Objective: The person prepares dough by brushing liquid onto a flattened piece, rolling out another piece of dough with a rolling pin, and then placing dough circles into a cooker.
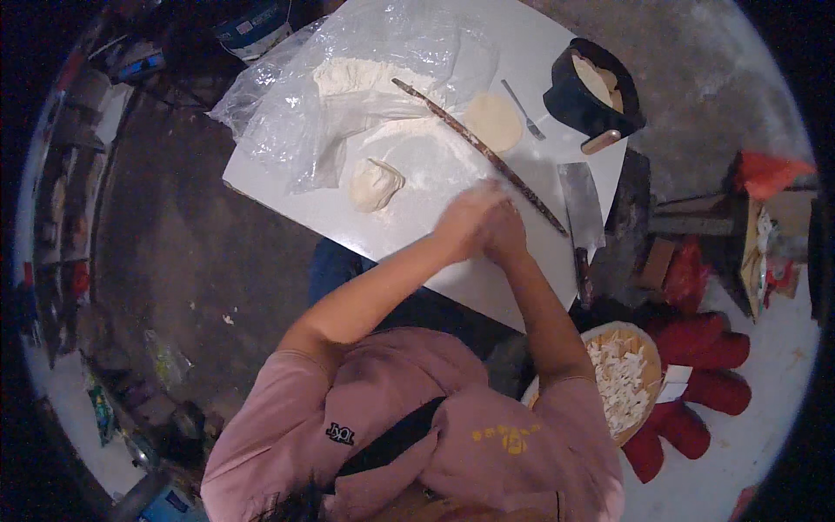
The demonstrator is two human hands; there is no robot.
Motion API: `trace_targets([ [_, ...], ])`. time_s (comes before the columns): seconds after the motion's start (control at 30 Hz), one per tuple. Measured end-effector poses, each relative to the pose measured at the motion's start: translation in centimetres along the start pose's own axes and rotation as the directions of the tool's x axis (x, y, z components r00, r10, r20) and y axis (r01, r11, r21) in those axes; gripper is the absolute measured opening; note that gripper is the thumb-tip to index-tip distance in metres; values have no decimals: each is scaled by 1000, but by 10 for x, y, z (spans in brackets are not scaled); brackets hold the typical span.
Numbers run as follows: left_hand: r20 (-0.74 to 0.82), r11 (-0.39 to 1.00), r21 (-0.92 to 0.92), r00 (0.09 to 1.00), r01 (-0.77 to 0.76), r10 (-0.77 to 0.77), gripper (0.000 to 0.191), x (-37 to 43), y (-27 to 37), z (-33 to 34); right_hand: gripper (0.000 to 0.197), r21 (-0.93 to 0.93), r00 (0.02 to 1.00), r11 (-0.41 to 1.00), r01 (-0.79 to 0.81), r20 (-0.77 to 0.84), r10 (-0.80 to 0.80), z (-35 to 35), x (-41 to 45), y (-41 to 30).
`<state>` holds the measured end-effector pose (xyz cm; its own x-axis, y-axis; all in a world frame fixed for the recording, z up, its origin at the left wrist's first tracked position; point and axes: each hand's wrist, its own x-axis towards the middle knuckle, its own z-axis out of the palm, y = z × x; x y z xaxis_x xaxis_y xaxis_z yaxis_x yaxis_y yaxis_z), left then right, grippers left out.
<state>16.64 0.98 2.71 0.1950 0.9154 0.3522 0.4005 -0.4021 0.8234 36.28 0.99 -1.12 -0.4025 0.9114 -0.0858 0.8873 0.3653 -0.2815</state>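
Observation:
My left hand point(466, 218) and my right hand point(507, 225) are together over the near part of a white table point(404, 235). Motion blurs them, and whatever may lie between the fingers is hidden. Just beyond them a thin dark wooden rolling pin point(479, 147) lies diagonally. Its middle is beside a flat round sheet of dough point(497, 124). A lump of dough point(375, 186) sits left of my hands on the floured surface. Loose flour point(365, 77) is heaped farther back, on or under clear plastic sheeting point(280, 117).
To the right a cleaver point(582, 202) lies near the table edge. A dark pot point(564, 98) holding pale pieces stands behind it, beside a small metal utensil point(524, 111). Low at my right, a round tray point(652, 349) of white strips rests by red padded shapes point(717, 391).

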Motion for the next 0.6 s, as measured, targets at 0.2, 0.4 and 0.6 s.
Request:
trace_targets([
  [0.2,484,897,303,863,-323,147,47,2,32,50,65,-192,984,970,147,-73,-163,9,-6,-11],
  [0.4,642,888,281,759,-363,108,52,4,32,35,68,-351,961,931,103,-206,-184,21,3,-10],
  [0.6,387,876,379,911,-298,142,58,18,19,21,71,-195,936,971,140,-294,-194,6,8,1],
])
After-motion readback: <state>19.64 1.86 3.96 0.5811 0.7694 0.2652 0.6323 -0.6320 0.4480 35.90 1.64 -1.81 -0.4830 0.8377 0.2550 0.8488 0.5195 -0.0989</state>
